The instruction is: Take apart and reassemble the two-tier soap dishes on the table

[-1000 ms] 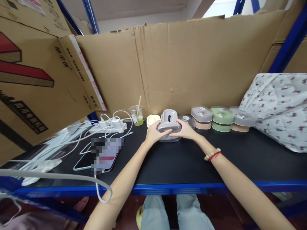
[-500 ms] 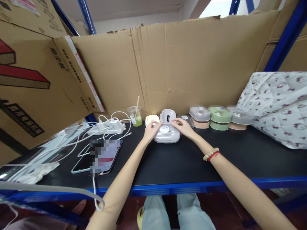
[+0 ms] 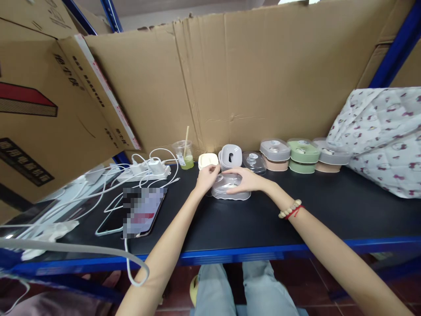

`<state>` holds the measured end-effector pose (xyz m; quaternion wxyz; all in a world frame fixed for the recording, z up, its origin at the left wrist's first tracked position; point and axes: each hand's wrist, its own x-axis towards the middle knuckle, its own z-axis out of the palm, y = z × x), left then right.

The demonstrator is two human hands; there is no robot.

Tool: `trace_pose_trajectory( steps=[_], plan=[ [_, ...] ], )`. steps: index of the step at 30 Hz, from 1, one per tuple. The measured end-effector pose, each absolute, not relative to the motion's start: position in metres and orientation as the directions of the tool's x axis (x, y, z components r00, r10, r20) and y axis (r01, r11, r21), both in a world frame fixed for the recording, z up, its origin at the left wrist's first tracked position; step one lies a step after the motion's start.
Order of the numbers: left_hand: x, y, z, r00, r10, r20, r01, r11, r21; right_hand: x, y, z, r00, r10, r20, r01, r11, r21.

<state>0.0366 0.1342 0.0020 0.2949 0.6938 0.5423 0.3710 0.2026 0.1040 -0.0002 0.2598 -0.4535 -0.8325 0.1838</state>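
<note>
Soft, even light; clear lid [image 3: 221, 188] glints; edges stretch; small details perhaps blurred.

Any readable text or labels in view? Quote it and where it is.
"用电脑机箱": black band on left cardboard box; character before it unclear.
Box's other lettering: not reliably legible.
Lid stickers, cup label: too small.
Phone screen: pixelated.
No other text I can read.

The left hand [image 3: 206, 178] and right hand [image 3: 250, 180] are bare, as are both forearms. The right wrist wears a bracelet [image 3: 285, 211] of chunky, rounded cream beads and, against it, a thin red cord [image 3: 293, 212] with loose ends. The trousers [image 3: 215, 289] are pale blue, loosely creased along both legs.
</note>
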Motion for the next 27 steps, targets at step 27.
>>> trace_pose_trajectory(
  steps=[27],
  plan=[
    [0.021,0.136,0.01,0.684,0.704,0.192,0.301,-0.512,0.805,0.231,0.101,0.017,-0.46,0.883,0.093,0.704,0.426,-0.568]
  ],
)
